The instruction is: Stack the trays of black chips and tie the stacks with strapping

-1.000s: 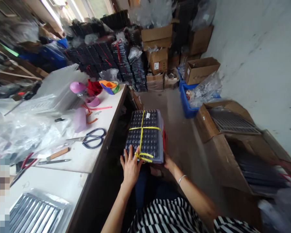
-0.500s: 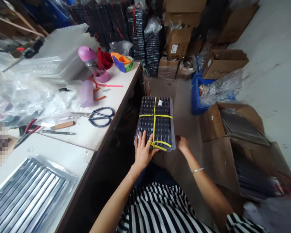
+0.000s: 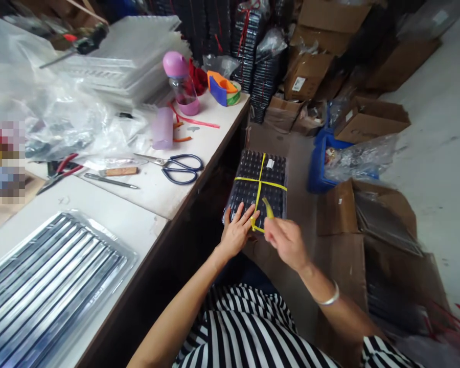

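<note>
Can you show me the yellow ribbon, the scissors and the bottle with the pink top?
Yellow ribbon (image 3: pixel 259 181): head view, where its strips cross.
Scissors (image 3: pixel 167 164): head view, where the blades meet the handles.
Bottle (image 3: pixel 184 88): head view, on its see-through side.

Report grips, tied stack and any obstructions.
Left grip spread on the black stack; right grip closed on yellow strap end. Stack tied crosswise. Scissors clear of it.

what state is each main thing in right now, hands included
Black bundle: tied crosswise
Yellow strap: crossed over the bundle, knotted near the left fingertips
Left hand: fingers spread, resting on the bundle
Right hand: closed, yellow strip sticking out
Scissors: lying on the table, unheld
Bottle: upright, pink lid on
Blue crate: open, clear plastic heaped inside
</note>
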Demonstrator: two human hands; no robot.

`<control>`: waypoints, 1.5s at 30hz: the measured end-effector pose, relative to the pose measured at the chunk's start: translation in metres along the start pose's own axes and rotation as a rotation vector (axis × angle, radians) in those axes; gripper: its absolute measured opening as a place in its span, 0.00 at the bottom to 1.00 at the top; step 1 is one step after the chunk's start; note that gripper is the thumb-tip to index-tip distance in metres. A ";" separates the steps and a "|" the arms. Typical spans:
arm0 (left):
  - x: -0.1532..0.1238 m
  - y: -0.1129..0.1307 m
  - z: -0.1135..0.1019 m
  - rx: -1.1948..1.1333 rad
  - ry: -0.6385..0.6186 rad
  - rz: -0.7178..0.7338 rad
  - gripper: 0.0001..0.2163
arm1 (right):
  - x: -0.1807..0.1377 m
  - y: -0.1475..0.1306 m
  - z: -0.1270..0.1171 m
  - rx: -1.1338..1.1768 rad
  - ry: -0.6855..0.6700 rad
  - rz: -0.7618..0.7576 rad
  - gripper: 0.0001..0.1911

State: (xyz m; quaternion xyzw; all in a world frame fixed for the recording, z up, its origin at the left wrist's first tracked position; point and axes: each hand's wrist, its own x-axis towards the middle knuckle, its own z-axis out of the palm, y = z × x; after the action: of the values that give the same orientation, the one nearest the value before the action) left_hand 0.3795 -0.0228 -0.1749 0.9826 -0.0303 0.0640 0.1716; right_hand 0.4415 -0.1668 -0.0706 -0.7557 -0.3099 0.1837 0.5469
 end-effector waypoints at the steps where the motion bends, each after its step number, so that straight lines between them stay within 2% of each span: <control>1: -0.001 0.000 0.001 -0.003 0.003 -0.003 0.29 | -0.001 -0.012 -0.006 0.024 -0.002 -0.058 0.23; 2: -0.001 -0.001 0.002 -0.007 0.008 -0.007 0.29 | 0.000 -0.022 -0.013 0.053 -0.030 -0.095 0.23; 4: -0.002 -0.001 0.004 -0.013 0.022 -0.014 0.27 | 0.006 -0.031 -0.023 0.066 -0.172 -0.096 0.22; 6: -0.002 -0.002 0.006 -0.018 0.038 -0.013 0.26 | 0.013 -0.024 -0.027 -0.095 -0.265 0.027 0.16; 7: -0.002 -0.002 0.008 -0.020 0.047 -0.011 0.26 | 0.016 -0.015 -0.027 -0.216 -0.260 0.119 0.12; 9: -0.002 -0.002 0.010 -0.019 0.067 -0.013 0.26 | 0.016 0.009 -0.020 -0.411 -0.161 0.287 0.09; 11: -0.002 -0.002 0.012 -0.013 0.089 -0.018 0.26 | 0.011 0.033 -0.008 -0.410 -0.120 0.364 0.13; 13: -0.002 -0.002 0.014 -0.003 0.109 -0.020 0.26 | 0.004 0.048 0.008 -0.307 -0.130 0.361 0.18; 16: -0.002 -0.002 0.015 0.021 0.138 -0.018 0.26 | -0.003 0.048 0.029 -0.061 -0.144 0.328 0.24; 19: -0.002 -0.002 0.016 0.045 0.152 -0.015 0.26 | -0.012 0.022 0.031 0.192 -0.168 0.295 0.26; 22: -0.002 0.000 0.017 0.053 0.144 -0.026 0.27 | -0.025 -0.021 0.005 0.448 -0.225 0.178 0.27; 24: -0.001 0.002 0.016 0.049 0.133 -0.044 0.27 | -0.025 -0.049 -0.023 0.820 -0.237 -0.130 0.26; 26: -0.001 0.004 0.015 0.045 0.125 -0.058 0.28 | -0.011 -0.064 -0.045 0.939 -0.139 -0.309 0.22; 28: 0.000 0.006 0.012 0.047 0.124 -0.059 0.28 | 0.014 -0.060 -0.054 0.749 -0.094 -0.331 0.20; 30: 0.000 0.008 0.008 0.054 0.132 -0.055 0.28 | 0.042 -0.036 -0.050 0.334 -0.080 -0.238 0.30; 31: 0.000 0.010 0.006 0.055 0.137 -0.058 0.27 | 0.054 -0.019 -0.044 0.065 -0.065 -0.208 0.32; 32: 0.000 0.013 0.004 0.050 0.142 -0.064 0.26 | 0.065 0.000 -0.037 -0.254 -0.063 -0.170 0.29; 33: -0.001 0.016 0.003 0.038 0.145 -0.073 0.25 | 0.073 0.018 -0.030 -0.364 -0.045 -0.151 0.25; 37: -0.014 0.040 0.008 -0.106 0.142 -0.046 0.17 | 0.087 0.074 -0.014 -0.612 -0.007 -0.127 0.14; 39: -0.027 0.056 0.017 -0.229 0.034 0.119 0.14 | 0.091 0.087 -0.015 -0.705 0.007 -0.116 0.14; 41: -0.042 0.069 0.027 -0.347 -0.144 0.288 0.12 | 0.099 0.091 -0.018 -0.785 0.018 -0.098 0.15; 42: -0.048 0.074 0.031 -0.385 -0.211 0.312 0.11 | 0.104 0.092 -0.020 -0.819 0.025 -0.086 0.15; 43: -0.053 0.077 0.033 -0.405 -0.245 0.283 0.11 | 0.108 0.093 -0.021 -0.850 0.034 -0.073 0.15; 45: -0.058 0.076 0.030 -0.393 -0.219 0.120 0.10 | 0.117 0.094 -0.022 -0.901 0.047 -0.047 0.15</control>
State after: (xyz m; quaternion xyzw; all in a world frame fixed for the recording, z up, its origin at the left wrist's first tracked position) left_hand 0.3190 -0.1023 -0.1860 0.9278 -0.1191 -0.0400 0.3513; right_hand 0.5669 -0.1235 -0.1440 -0.9150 -0.3636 0.0007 0.1745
